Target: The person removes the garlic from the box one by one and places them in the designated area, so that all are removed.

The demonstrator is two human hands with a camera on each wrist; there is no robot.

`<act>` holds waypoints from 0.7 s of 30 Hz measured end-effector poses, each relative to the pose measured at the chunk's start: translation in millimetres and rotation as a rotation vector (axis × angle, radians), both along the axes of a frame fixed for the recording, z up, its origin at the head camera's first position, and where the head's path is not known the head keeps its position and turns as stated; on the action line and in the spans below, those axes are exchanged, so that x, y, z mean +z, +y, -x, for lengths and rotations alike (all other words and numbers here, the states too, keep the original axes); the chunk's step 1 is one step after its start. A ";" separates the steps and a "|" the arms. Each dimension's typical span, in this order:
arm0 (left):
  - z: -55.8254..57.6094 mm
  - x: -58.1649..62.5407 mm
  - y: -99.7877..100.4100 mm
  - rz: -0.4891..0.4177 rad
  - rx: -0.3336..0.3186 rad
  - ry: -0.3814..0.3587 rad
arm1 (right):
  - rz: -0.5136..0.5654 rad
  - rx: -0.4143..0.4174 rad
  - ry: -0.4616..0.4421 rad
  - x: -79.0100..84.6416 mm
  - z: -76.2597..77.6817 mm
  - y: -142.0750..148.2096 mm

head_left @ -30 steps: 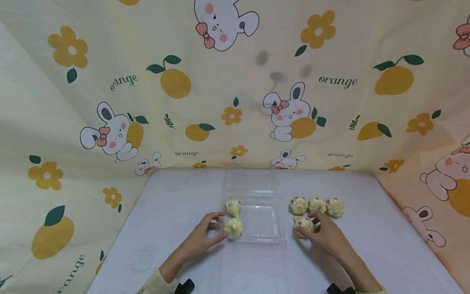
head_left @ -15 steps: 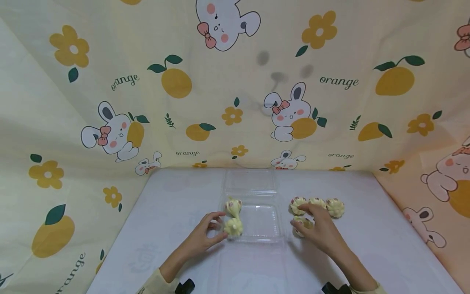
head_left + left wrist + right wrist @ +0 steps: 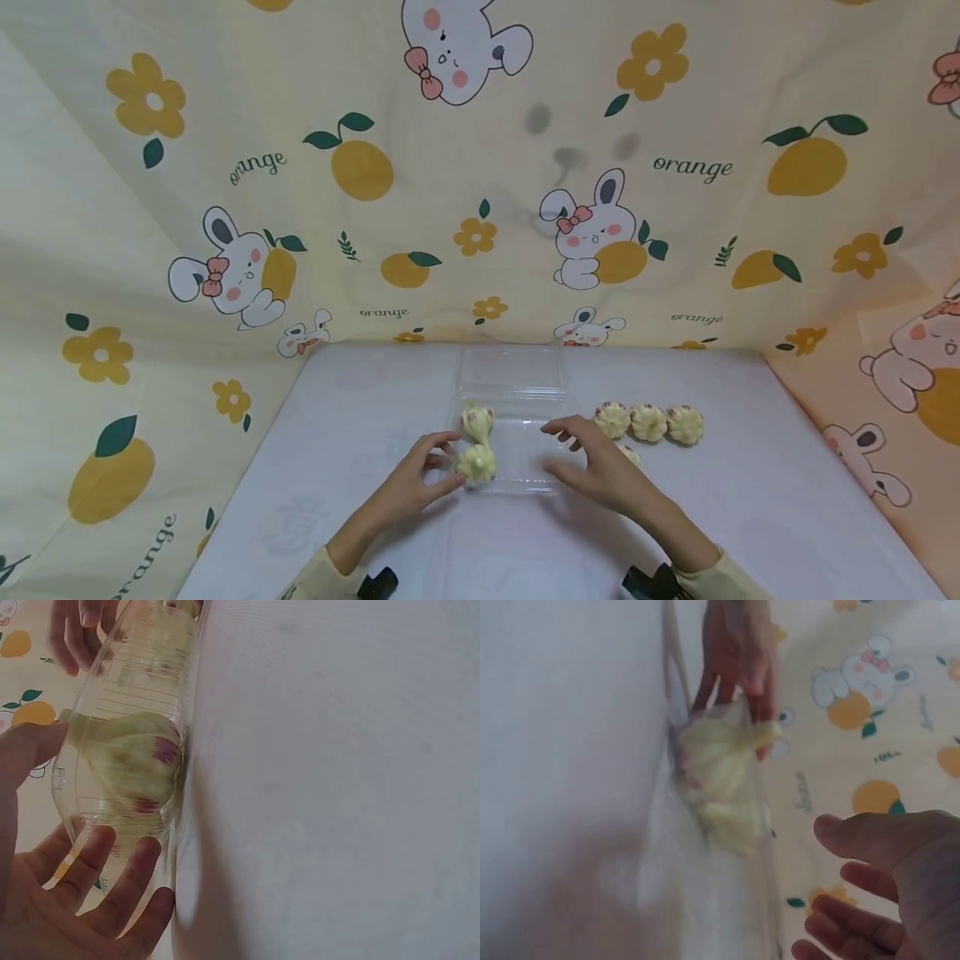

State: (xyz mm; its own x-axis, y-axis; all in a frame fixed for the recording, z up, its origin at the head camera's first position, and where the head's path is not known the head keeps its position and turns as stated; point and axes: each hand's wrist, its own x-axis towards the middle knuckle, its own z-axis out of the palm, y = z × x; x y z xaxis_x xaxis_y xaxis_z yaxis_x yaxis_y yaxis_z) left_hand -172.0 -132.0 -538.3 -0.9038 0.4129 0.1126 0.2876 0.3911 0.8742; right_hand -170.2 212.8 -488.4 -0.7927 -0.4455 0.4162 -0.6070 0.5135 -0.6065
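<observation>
Left fingers and right fingers spread loosely; one box holds two garlic bulbs; four bulbs outside.

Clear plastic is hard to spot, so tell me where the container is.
In the head view, the container sits on the white table between the left hand and the row of three garlic bulbs.

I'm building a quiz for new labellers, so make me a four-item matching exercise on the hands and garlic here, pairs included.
1. Left hand
2. Right hand
3. Garlic pair
4. Garlic row of three

A. On the white table, right of the container
B. At the container's left side
C. Inside the clear container
D. Holding nothing, near the container's right side

Pairs: 1-B, 2-D, 3-C, 4-A
</observation>
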 end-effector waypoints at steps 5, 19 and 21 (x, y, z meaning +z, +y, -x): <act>-0.7 1.0 0.7 -0.022 -0.005 -0.012 | 0.012 0.115 -0.001 -8.2 6.5 -16.8; 0.4 0.7 0.4 -0.027 -0.011 -0.019 | -0.061 0.233 -0.166 -17.9 27.6 -56.1; 0.6 0.5 0.1 -0.024 -0.013 -0.013 | -0.068 0.234 -0.189 -19.5 31.4 -60.1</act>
State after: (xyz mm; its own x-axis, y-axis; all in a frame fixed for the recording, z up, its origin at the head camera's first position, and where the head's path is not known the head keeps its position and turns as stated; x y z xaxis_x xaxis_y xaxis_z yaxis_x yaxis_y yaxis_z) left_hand -172.6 -131.9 -537.8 -0.8999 0.4219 0.1107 0.2807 0.3660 0.8873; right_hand -201.7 152.7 -507.9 -0.7260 -0.6466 0.2341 -0.5932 0.4167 -0.6888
